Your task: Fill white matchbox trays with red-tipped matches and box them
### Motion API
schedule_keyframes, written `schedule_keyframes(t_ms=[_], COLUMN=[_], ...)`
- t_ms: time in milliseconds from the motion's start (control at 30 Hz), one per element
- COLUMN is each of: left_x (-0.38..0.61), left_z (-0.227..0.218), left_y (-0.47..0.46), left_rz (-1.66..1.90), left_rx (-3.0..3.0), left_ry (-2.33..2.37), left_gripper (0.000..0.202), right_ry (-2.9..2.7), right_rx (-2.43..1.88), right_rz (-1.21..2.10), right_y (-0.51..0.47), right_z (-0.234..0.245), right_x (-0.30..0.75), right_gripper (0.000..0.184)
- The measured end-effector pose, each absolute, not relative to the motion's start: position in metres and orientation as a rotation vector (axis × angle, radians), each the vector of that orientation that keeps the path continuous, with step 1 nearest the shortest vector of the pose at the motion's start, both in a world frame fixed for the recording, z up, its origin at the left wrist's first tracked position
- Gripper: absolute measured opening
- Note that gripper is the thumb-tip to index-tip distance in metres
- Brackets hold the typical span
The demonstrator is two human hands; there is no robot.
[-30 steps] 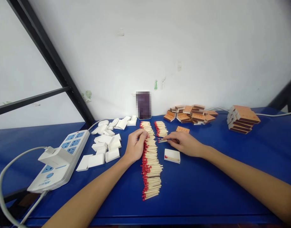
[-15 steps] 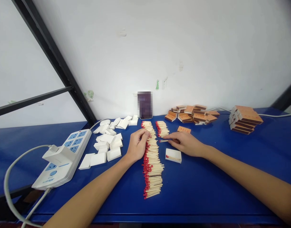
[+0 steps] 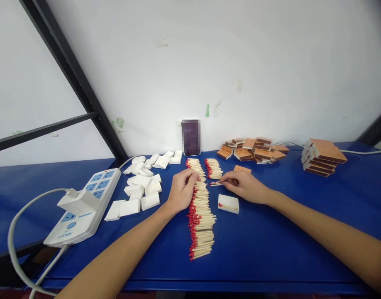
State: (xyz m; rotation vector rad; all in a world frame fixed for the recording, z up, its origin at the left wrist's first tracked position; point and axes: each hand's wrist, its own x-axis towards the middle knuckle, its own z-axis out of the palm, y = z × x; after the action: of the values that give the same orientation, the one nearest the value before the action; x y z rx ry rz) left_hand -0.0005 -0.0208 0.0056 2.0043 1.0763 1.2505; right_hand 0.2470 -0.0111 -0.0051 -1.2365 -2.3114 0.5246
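Few matches (image 3: 214, 183) just beside short match row (image 3: 213, 168), bare ends between narrowed fingertips of right hand (image 3: 247, 186). Left hand (image 3: 181, 191) curled over long match row (image 3: 199, 207); whether gripping, cannot tell. White tray (image 3: 232, 200) near right hand on desk (image 3: 271, 249).

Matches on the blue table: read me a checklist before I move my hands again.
1. Right hand at the loose matches: ok, fingers at their plain ends.
2. Firm pinch there: cannot tell.
3. Left hand at the long row: ok, though what it grips is hidden.
4. Long row evenly lined up: not ok, its edges are ragged.
5. Short row facing one way: ok, red heads toward the left.
6. Open tray right side up: ok, a match inside.
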Motion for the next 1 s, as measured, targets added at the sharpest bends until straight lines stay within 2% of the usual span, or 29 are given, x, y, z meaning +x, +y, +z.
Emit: schedule_keyframes(t_ms=[567, 1000], left_x=[0.0, 0.0001], left_z=[0.006, 0.0066], left_y=[-0.0213, -0.0225], left_rz=[1.235, 1.237], left_rx=[2.027, 2.064], left_ry=[1.109, 1.113], left_gripper=[0.032, 0.032], right_ry=[-2.383, -2.325], right_rx=[-1.271, -1.233], right_rz=[0.48, 0.506], right_y=[-0.0161, -0.0125], right_z=[0.0006, -0.0041], right_x=[0.2431, 0.2445], right_gripper=[0.036, 0.031])
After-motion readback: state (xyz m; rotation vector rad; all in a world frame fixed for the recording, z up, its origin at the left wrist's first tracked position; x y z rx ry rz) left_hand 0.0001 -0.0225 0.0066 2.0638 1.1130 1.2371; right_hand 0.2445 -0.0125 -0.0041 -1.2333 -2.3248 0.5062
